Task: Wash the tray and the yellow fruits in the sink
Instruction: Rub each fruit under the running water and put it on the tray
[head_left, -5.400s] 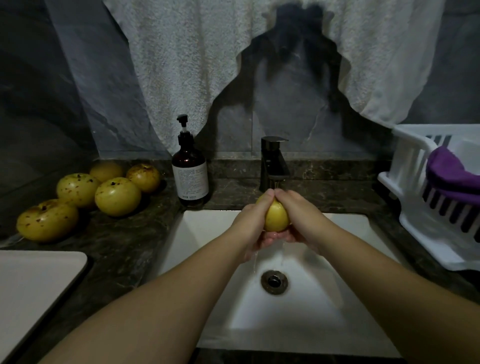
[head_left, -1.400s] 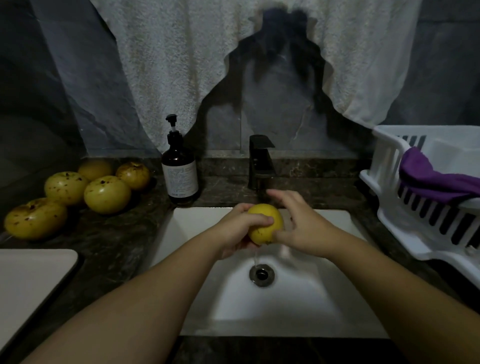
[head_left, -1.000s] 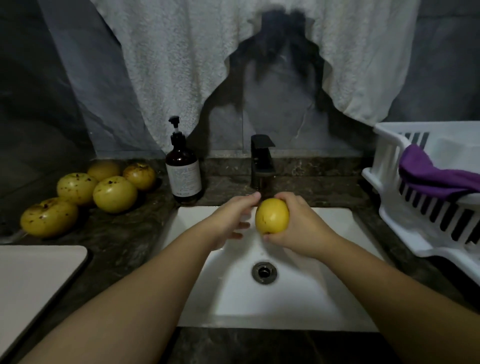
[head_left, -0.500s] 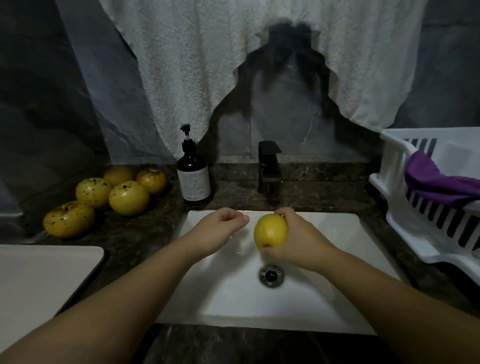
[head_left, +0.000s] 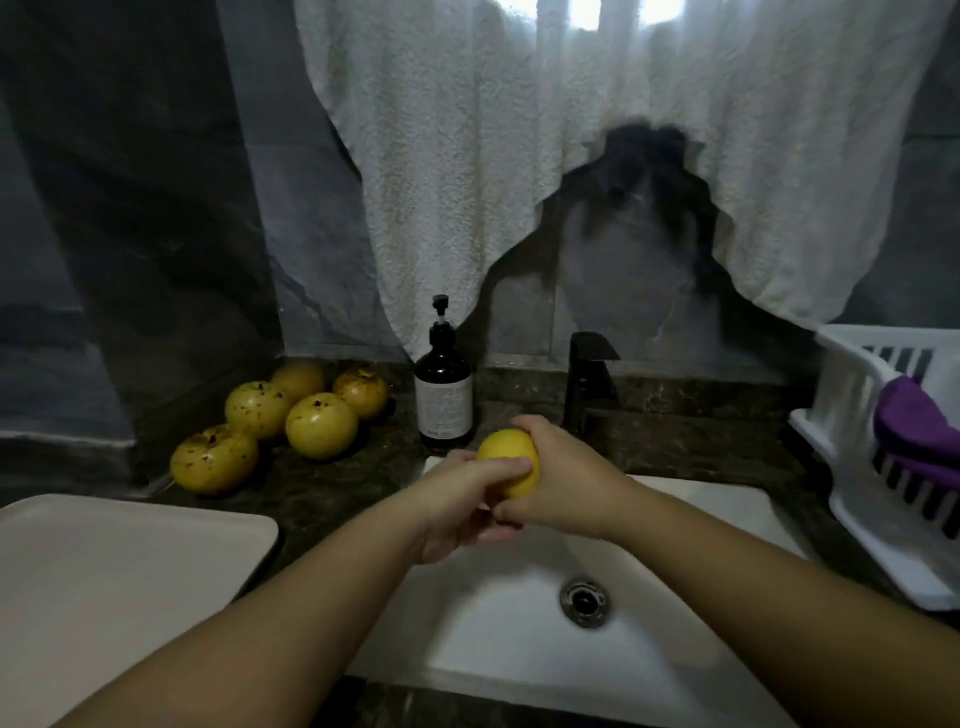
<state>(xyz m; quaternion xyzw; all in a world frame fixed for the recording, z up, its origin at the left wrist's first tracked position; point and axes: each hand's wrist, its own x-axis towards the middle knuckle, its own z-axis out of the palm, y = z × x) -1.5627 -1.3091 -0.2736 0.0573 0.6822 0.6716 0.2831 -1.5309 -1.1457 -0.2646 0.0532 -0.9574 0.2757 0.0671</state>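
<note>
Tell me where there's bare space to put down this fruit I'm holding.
The tray at front left looks bare. So does the sink basin around the drain. Dark counter shows between the tray and the soap bottle. Back left is crowded with five fruits; the white rack fills the right.

Yellow fruit (head_left: 506, 457): lower and right sides covered by left hand (head_left: 462, 506) and right hand (head_left: 558, 486); grip contact underneath unseen. Tray (head_left: 104, 582) cut off at left edge. Dish rack (head_left: 857, 467) and purple cloth (head_left: 914, 426) cut off at right edge. Soap bottle (head_left: 444, 397) label print too small to read. Faucet (head_left: 589, 384) spout partly behind right hand.
</note>
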